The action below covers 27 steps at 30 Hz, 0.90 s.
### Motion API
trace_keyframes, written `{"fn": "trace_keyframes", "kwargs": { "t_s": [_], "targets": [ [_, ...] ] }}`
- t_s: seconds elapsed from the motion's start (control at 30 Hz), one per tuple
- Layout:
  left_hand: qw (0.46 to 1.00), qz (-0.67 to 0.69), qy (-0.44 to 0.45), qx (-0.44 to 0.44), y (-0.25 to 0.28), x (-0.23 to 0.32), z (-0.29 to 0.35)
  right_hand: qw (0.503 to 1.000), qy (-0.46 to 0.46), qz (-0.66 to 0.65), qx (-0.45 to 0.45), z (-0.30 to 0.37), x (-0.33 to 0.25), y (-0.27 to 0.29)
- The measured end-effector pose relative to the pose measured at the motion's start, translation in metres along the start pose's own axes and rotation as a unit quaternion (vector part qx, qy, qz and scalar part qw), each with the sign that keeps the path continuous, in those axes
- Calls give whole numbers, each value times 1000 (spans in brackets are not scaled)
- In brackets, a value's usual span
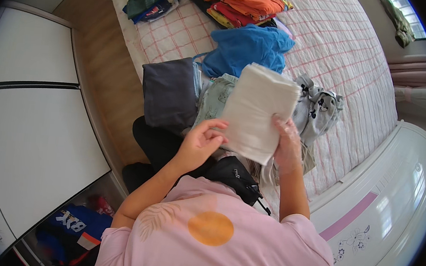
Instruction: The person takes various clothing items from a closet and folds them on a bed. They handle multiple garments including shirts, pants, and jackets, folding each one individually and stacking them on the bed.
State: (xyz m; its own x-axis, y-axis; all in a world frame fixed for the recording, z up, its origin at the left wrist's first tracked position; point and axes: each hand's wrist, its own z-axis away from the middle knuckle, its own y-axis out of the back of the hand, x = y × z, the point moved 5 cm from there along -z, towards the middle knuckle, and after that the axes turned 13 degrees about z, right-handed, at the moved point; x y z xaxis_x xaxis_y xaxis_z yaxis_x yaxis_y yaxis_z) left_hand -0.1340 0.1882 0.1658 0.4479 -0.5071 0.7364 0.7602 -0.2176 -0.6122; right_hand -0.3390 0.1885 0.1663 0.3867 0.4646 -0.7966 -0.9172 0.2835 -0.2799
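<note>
Before us, we have a cloth [259,112] above the bed [366,60], with a garment [170,92] left of it, a bundle [322,113] right, a clothes pile [251,3] behind; a wardrobe [31,151] stands left, a headboard [385,211] right.

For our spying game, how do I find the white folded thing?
Find the bed with pink checks. By it, the person's right hand grips a folded bundle. Unlike the blue cloth beyond it, it's plain white and held up.

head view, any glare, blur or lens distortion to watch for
In the head view, bright glare on the glossy white bed end; in the head view, slight blur at the right hand; also in the head view, fisheye bending of the white cabinet, with dark corners.
</note>
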Motion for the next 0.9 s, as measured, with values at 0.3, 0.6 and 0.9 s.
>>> {"fn": "trace_keyframes", "kwargs": {
  "t_s": [0.3,0.6,0.9],
  "targets": [
    [963,-36,-10,267,110,12,71,970,200,135,-13,-141,-15,12],
    [964,-53,-25,258,110,26,74,965,85,241,-55,-259,16,-125],
    [966,-152,-13,209,122,-26,43,804,213,547,94,-125,21,16]
  ]
}}
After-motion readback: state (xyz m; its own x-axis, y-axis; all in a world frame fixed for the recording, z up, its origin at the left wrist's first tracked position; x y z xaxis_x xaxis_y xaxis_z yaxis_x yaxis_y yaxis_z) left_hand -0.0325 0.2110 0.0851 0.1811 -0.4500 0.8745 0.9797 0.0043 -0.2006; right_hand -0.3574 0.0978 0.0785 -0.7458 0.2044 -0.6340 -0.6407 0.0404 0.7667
